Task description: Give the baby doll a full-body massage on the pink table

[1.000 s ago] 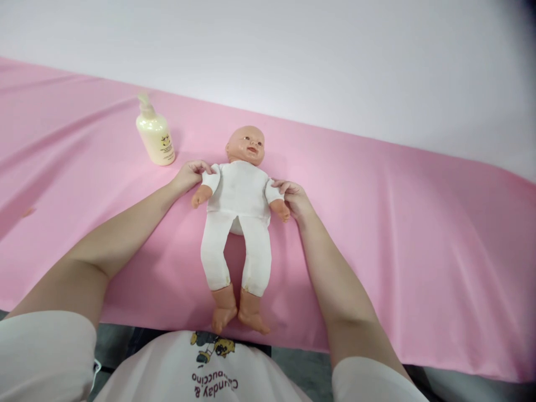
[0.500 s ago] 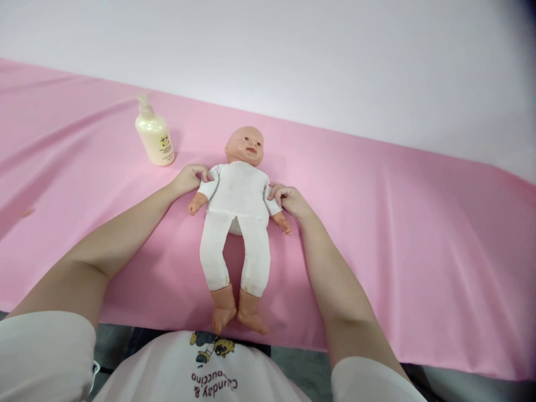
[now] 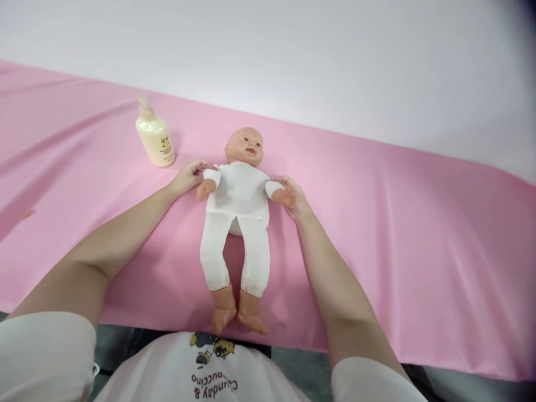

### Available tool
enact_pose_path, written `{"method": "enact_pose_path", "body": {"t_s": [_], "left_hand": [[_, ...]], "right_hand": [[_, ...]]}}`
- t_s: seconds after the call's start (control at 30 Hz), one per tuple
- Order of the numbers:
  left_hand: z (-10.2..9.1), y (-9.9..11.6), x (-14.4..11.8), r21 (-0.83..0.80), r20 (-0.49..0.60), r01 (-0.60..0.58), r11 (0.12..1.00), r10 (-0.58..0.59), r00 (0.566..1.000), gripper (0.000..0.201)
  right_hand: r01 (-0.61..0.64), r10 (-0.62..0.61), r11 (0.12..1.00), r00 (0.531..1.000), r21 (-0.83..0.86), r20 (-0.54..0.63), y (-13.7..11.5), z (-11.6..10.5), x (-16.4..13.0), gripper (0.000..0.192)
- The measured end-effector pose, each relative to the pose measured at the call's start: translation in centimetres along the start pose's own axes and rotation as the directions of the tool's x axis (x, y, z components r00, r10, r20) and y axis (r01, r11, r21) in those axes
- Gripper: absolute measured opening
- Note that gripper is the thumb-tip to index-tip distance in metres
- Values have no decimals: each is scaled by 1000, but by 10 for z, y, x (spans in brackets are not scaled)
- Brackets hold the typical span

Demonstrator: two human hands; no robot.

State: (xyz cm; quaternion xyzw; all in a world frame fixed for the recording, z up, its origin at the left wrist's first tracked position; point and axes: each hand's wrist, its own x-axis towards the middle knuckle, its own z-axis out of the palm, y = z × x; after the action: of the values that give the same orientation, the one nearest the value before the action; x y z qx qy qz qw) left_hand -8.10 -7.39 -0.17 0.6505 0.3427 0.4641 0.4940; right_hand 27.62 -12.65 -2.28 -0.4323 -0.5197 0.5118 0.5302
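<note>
A baby doll (image 3: 238, 192) with a white cloth body lies on its back, its bare feet toward me. My left hand (image 3: 191, 174) is at the doll's arm on the left, fingers curved behind the white sleeve. On the other side, my right hand (image 3: 298, 202) holds the doll's other arm from behind and outside, the fingers partly hidden by the doll's hand and sleeve. Both doll arms are bent up off the cloth. Left of the doll's head stands a cream pump bottle (image 3: 156, 137) with a small cartoon print, apart from my left hand.
A pink cloth (image 3: 355, 251) with soft folds covers the table. Its near edge runs just past the doll's feet, close to my body. Behind the table rises a plain white wall (image 3: 293, 61).
The doll's arms have swung upward and outward from lying down along its sides. My fingers have shifted from the tops of the sleeves to behind them. The bottle has stayed put.
</note>
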Motion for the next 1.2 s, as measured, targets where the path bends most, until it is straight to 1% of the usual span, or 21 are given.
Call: {"method": "enact_pose_path", "body": {"t_s": [0.07,0.13,0.2,0.33,0.47,0.57,0.67,0.8,0.93,1.07,1.13,1.2], "left_hand": [[2,3,-1,30,-33,-6,1000,7,999,40],[3,7,-2,68,-65,-3,998,7,998,48],[4,10,-4,114,-82,0,993,10,997,52],[5,14,-6,238,-84,-18,971,39,996,47],[7,12,-5,309,-103,-10,951,44,994,45],[6,8,-4,370,-118,-2,929,49,992,47],[4,4,-3,446,-108,-14,895,69,992,47],[1,1,0,572,-63,-58,818,114,991,35],[0,0,2,626,-46,-98,774,163,986,22],[0,-1,4,617,-60,-103,780,177,982,22],[-1,-2,4,600,-71,-87,795,161,984,22],[-1,-2,5,569,-78,-55,821,120,990,18]], "right_hand": [[50,-51,999,997,-18,-66,0,4,1,60],[96,-101,994,989,-54,-107,0,9,0,70],[121,-135,987,982,-108,-131,0,13,-1,68],[161,-199,952,971,-260,-128,0,17,-5,59],[152,-213,913,969,-378,-127,-4,20,-8,64],[169,-241,895,962,-414,-128,-8,22,-11,67],[199,-273,885,954,-422,-123,-9,23,-13,67],[199,-280,855,954,-479,-103,-6,20,-11,61],[186,-279,831,955,-524,-103,-2,16,-7,57],[158,-240,846,966,-509,-100,0,13,-5,57],[140,-216,864,971,-485,-105,2,12,-4,58],[136,-196,899,975,-416,-103,4,11,-2,61]]}}
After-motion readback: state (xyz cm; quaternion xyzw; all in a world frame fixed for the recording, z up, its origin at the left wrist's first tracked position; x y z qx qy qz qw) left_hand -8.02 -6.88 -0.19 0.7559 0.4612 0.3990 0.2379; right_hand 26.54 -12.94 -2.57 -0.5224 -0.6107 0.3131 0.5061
